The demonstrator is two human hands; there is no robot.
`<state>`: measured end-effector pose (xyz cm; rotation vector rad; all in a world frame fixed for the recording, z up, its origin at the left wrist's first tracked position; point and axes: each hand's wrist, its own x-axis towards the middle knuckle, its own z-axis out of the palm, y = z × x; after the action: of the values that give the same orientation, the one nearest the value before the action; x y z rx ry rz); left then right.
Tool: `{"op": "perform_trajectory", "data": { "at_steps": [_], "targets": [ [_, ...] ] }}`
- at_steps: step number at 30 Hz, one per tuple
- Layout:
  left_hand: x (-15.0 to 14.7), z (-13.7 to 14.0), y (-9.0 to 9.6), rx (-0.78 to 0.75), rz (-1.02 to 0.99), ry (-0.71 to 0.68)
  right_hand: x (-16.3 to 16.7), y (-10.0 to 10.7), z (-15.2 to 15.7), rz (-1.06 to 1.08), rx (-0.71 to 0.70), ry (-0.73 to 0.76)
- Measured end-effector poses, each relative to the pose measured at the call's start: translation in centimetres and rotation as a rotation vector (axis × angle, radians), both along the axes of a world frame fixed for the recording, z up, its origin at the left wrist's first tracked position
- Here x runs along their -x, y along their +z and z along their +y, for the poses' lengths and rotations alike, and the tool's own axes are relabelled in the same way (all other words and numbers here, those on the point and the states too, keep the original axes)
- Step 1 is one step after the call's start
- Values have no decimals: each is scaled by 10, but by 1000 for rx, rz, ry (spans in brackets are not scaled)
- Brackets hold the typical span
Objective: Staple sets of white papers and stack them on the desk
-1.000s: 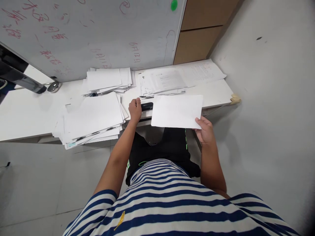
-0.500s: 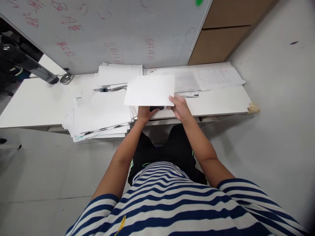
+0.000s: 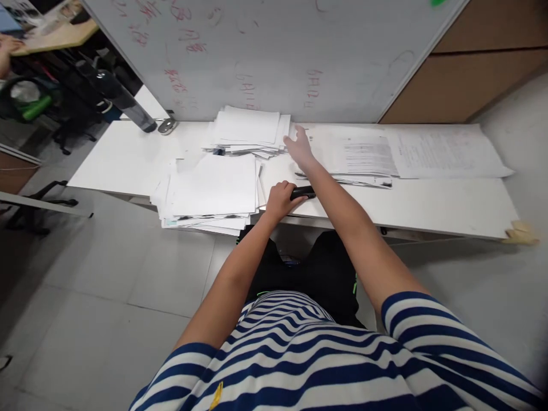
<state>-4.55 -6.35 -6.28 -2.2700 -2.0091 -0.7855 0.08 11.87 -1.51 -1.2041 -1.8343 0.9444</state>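
My left hand [image 3: 280, 201] is closed around a black stapler [image 3: 303, 192] at the table's front edge; part of the stapler is hidden by the fingers. My right hand [image 3: 300, 149] reaches across to the right edge of the back paper stack [image 3: 248, 127]. Its fingers are apart, slightly blurred, and hold nothing. A larger, uneven stack of white papers [image 3: 212, 188] lies left of my left hand and overhangs the front edge. Printed sheets [image 3: 368, 154] lie to the right of my right hand.
Behind the white table [image 3: 449, 202] stands a whiteboard [image 3: 274, 51] with red writing. Brown boxes [image 3: 471, 80] are beside it. A dark bottle [image 3: 124, 100] and a small round object [image 3: 166, 126] are at the left. Another person's hand [image 3: 9, 43] shows at the far left.
The white sheet has left my right hand and lies on the back stack. That hand has moved forward and opened. My left hand keeps the stapler. The view has turned left.
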Motion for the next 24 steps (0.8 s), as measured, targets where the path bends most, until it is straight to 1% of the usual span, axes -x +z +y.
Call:
{"op": "perform_trajectory", "data": {
  "at_steps": [1,3,5,7,9,11,13,14,16,19,24],
  "targets": [
    [0,0,0,-2,-8,1,-16,-6,-3,-52,-52,-26],
    [0,0,0,-12,-24,4,-52,-15,-12,-120,-72,-94],
    [0,0,0,-27,-34,6,-91,-20,-23,-190,-141,-153],
    [-1,1,1,-36,-39,15,-127,-24,-33,-293,-206,-244],
    [-1,0,2,-35,-40,14,-155,-28,-42,-424,-195,-355],
    [-1,0,4,-31,-39,13,-174,-33,-50,-535,-111,-433],
    [-1,0,5,-30,-35,13,-184,-38,-57,-588,-47,-453],
    [-1,0,5,-31,-33,14,-186,-40,-60,-593,-43,-452],
    [-1,1,5,-34,-27,15,-186,-41,-65,-577,-83,-467],
    [0,1,5,-37,-23,15,-185,-38,-69,-539,-131,-533],
    [0,0,4,-36,-24,26,-185,-27,-71,-518,-128,-565]
  ]
}}
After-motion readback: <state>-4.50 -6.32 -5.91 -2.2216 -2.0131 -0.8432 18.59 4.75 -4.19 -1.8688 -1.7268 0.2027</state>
